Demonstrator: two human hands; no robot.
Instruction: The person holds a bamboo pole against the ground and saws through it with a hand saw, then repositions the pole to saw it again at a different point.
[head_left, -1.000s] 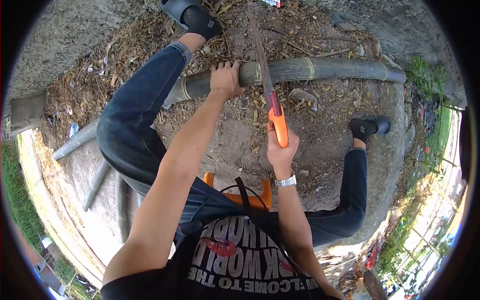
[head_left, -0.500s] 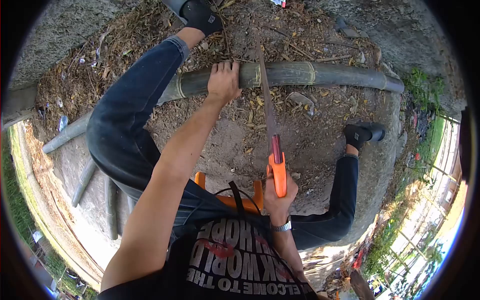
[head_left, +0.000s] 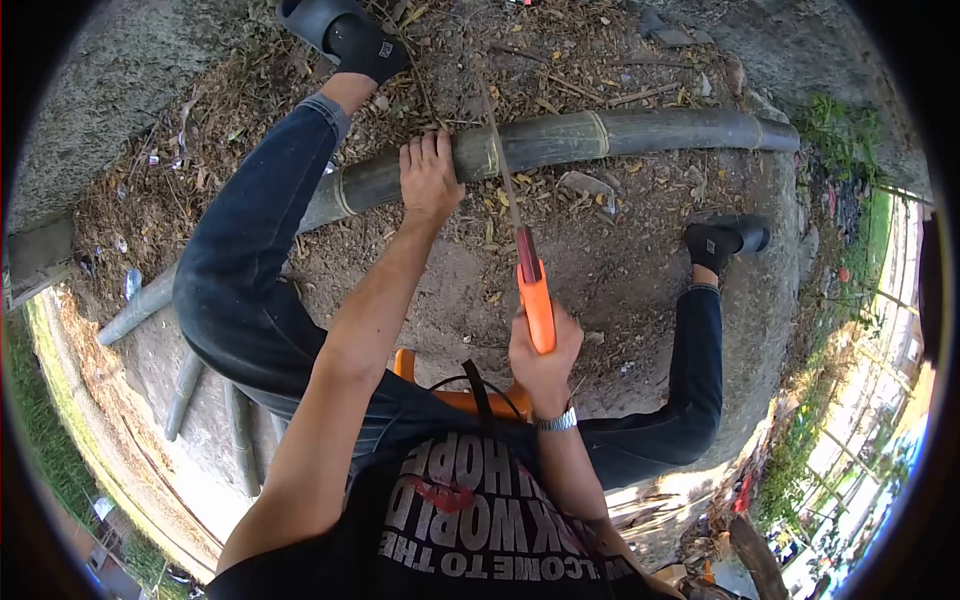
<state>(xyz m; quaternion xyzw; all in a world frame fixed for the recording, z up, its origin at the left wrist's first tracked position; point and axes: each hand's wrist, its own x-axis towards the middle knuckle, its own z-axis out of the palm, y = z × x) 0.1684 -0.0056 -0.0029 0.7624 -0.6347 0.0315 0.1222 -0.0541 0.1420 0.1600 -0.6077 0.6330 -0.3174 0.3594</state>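
Observation:
A long green-grey bamboo pole (head_left: 680, 133) lies across the ground in front of me, passing near my left leg. My left hand (head_left: 428, 178) presses down on it with the fingers over its far side, closed round the top. In my right hand (head_left: 550, 352) is a hand saw (head_left: 537, 308), gripped by its orange handle. The thin blade points away from me and crosses the pole just right of my left hand, close to a node ring. Blur hides how deep the blade sits in the bamboo.
I sit on an orange seat (head_left: 403, 362), legs spread, feet in dark slip-on shoes. More bamboo poles (head_left: 240, 435) lie at the left. Dry leaves and a broken stone piece (head_left: 590, 187) litter the dirt. A concrete wall (head_left: 100, 90) stands beyond, with green plants (head_left: 835, 145) at right.
My right hand has pushed the saw forward, away from me, so more blade reaches past the pole. My left hand stays on the bamboo. The whole view has shifted slightly.

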